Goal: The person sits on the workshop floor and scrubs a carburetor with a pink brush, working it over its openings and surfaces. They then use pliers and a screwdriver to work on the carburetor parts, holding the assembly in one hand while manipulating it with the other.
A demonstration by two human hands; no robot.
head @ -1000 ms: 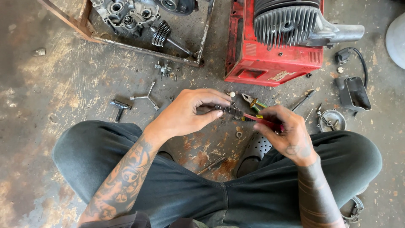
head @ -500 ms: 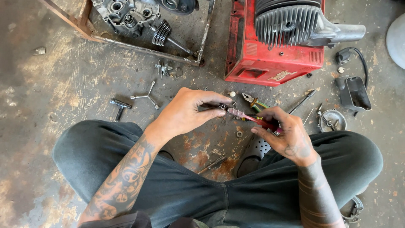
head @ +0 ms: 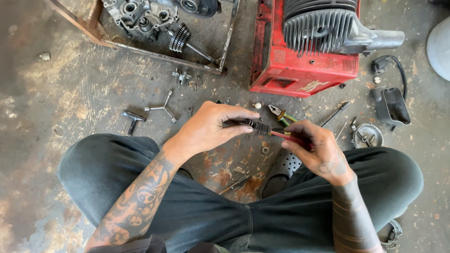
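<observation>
**Two hands, one small part, pliers biting in**

Far left on the stained concrete floor (head: 61,98) lies a short dark T-handled tool (head: 132,117), and just right of it a three-armed wrench (head: 161,107). Above them, a rusty metal frame (head: 159,55) holds a grey engine casing (head: 138,14) and a ribbed gear on a shaft (head: 180,38).

Now the action, centre frame: the left hand (head: 208,129) is curled closed, thumb and fingertips pinching a small dark part (head: 243,124) just above the person's lap. Meeting it from the right come the red-handled pliers (head: 276,132), their nose touching that part. The right hand (head: 316,150) is wrapped tight round the red handles.

Just behind the hands, a second pair of pliers with green-yellow grips (head: 281,115) rests on the floor. Beyond stands a red engine housing (head: 300,70) with a finned grey cylinder (head: 318,28). Far right: a round metal cover (head: 368,136) and a black boxy part (head: 391,105).
</observation>
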